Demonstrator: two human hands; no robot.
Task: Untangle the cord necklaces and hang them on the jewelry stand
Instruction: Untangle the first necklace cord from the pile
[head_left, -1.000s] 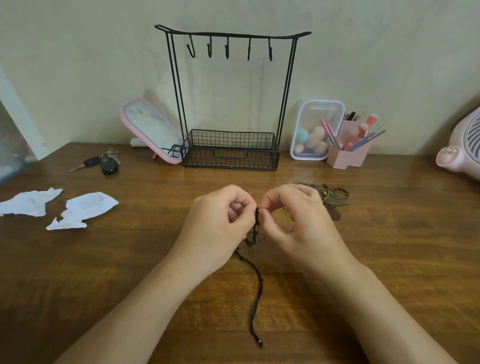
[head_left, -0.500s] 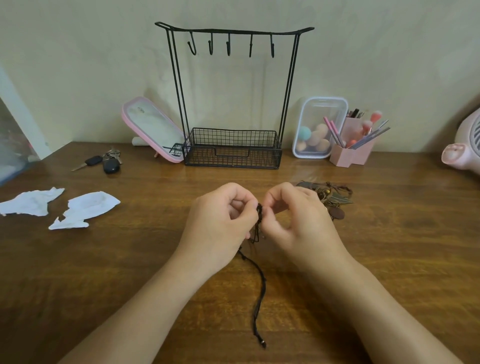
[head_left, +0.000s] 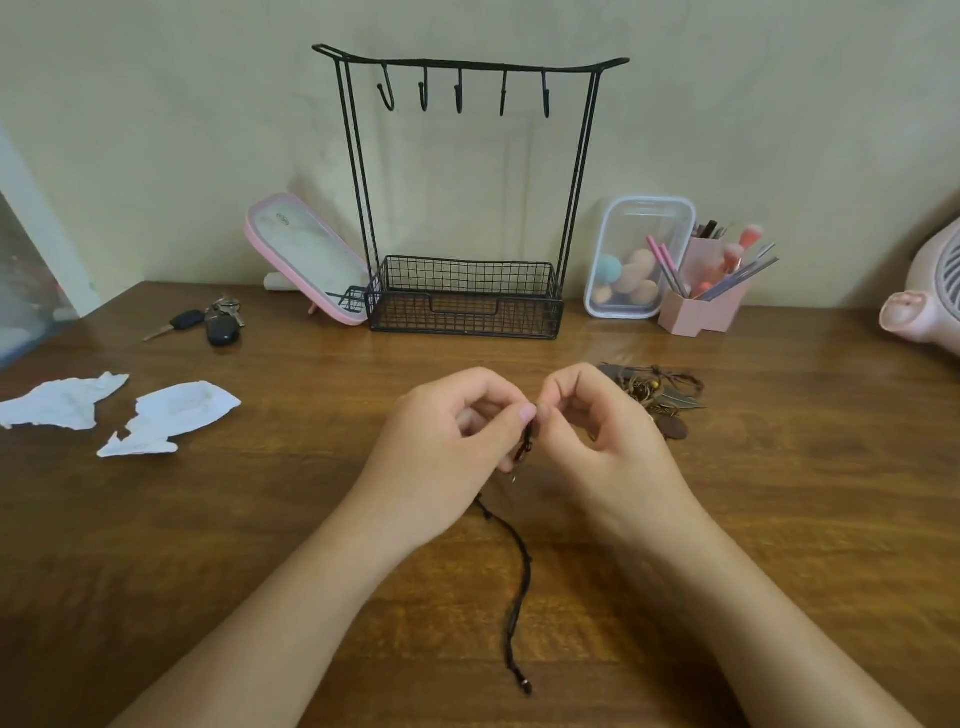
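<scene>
thin black cord necklace (head_left: 519, 561): matte, knotted at intervals, with a small shiny bead at the near end. its lower length lies slack on the glossy brown wooden table (head_left: 260, 530) and runs from the hands toward the camera. its upper end is lifted between the two hands at table centre, well in front of the black wire jewelry stand (head_left: 464, 313). the stand has a mesh basket base, slim uprights and five hooks under the top bar, and it sits against the wall.

heap of brown cord necklaces (head_left: 662, 392) with beads and dull leaf-shaped pendants: on the table just behind the right hand (head_left: 608, 441), partly hidden by it. single strands cannot be told apart. the section of black cord at the fingertips is too small and dark to resolve. rounded pink fan (head_left: 930, 301): cut off by the right edge.

left hand (head_left: 447, 457): fingers curled, thumb and forefinger pinching the top of the black cord. right hand: curled likewise, pinching the same spot from the other side, thumb tips almost touching.
</scene>
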